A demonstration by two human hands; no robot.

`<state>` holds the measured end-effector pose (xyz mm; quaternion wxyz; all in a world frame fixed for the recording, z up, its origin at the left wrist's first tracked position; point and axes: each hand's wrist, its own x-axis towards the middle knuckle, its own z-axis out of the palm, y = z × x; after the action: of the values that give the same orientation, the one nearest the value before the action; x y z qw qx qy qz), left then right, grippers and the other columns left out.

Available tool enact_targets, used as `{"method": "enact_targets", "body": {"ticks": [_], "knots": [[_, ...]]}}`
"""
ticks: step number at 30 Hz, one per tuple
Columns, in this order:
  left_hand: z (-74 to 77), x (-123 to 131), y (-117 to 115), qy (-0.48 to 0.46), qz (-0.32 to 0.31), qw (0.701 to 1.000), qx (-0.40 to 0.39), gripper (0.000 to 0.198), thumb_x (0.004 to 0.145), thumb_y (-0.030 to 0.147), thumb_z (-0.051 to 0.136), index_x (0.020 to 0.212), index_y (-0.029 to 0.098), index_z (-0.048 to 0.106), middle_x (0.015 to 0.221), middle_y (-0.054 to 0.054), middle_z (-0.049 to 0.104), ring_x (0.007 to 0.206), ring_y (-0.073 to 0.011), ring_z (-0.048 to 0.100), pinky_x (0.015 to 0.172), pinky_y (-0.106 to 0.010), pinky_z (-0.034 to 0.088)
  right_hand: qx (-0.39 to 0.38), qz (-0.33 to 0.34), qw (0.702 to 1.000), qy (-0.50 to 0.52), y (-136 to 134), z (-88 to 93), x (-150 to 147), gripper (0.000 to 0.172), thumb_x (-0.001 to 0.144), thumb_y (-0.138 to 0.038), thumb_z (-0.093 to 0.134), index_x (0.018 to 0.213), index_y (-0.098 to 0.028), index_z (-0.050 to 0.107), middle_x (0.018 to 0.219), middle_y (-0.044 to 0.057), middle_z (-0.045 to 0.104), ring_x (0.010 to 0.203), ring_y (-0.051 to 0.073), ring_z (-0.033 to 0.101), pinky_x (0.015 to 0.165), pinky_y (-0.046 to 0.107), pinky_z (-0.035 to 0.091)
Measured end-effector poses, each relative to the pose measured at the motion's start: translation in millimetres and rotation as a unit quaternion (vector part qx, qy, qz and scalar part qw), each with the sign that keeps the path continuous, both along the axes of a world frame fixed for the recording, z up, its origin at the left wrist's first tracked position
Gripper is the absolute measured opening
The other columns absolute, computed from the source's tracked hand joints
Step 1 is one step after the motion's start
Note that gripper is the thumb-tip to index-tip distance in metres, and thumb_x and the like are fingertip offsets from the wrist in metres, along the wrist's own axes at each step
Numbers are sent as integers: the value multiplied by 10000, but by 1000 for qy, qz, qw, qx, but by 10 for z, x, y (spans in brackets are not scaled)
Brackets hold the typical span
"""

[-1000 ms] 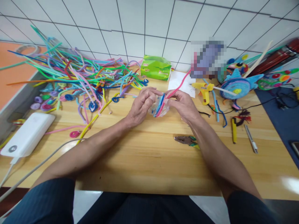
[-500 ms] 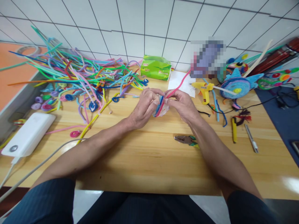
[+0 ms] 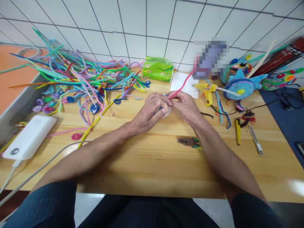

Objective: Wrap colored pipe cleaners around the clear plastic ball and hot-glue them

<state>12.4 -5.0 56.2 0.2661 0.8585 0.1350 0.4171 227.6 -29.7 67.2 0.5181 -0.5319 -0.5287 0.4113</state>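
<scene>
My left hand [image 3: 154, 109] is closed around a small whitish piece [image 3: 168, 111] with blue and pink strips on it. The fingers now cover most of that piece. Close against it on the right, my right hand [image 3: 185, 106] pinches a pink pipe cleaner [image 3: 182, 85], whose free length runs up and away toward the blurred patch at the back. Both hands meet above the middle of the wooden table [image 3: 142, 161]. Where the pipe cleaner meets the piece is hidden by my fingers.
A heap of coloured pipe cleaners [image 3: 87, 74] spreads at the left, near a white power bank [image 3: 30, 136]. Behind my hands are a green tissue pack [image 3: 158, 69] and white paper [image 3: 179, 81]. To the right lie a yellow glue gun [image 3: 208, 93], a blue fish craft [image 3: 238, 90], pliers [image 3: 188, 142] and a cutter [image 3: 238, 132].
My left hand has shifted right and its fingers have wrapped over the striped piece, which showed more before. My right hand keeps its pinch on the pink pipe cleaner.
</scene>
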Motion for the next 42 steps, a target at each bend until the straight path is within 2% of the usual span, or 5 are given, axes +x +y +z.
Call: {"method": "enact_targets", "body": {"ticks": [6,23,27,31,42], "knots": [[-51,12,-115,55,24,995,82,302,1213,357,520,983,260,690,1071,-29,851,1291,-262,694,1273,-530,415,6,-5,1000,-7,-19,12,-30,145,703,-341,833,807,-260,772,1020,41,818,1078,262,734,967,420,594],[-24,-40,-58,51,75,996,21,442,1221,500,426,950,273,692,1367,-90,806,1308,-290,679,1230,-579,492,-2,9,1000,2,-15,6,-7,230,713,-389,937,820,-265,775,1074,41,827,1064,254,731,935,402,605],[-122,-38,16,22,121,992,4,335,1158,565,572,1303,285,683,1564,-139,700,1488,-329,624,1318,-623,467,-2,17,1000,-4,-32,37,-12,167,740,-319,881,826,-256,753,1045,39,808,1007,246,735,927,416,595],[-255,-41,140,22,103,993,-53,701,1059,618,718,1611,253,487,1705,-215,560,1656,-375,519,1388,-632,440,-4,17,1000,-21,-39,57,-12,138,732,-284,851,826,-258,754,1026,32,806,1026,249,734,927,415,595],[-183,-52,250,72,35,992,-101,582,1004,422,725,1545,254,590,1558,-134,722,1479,-330,670,1306,-563,541,-3,21,1000,-5,-43,59,-6,145,725,-312,850,840,-261,777,1028,29,815,990,235,729,910,409,609]]}}
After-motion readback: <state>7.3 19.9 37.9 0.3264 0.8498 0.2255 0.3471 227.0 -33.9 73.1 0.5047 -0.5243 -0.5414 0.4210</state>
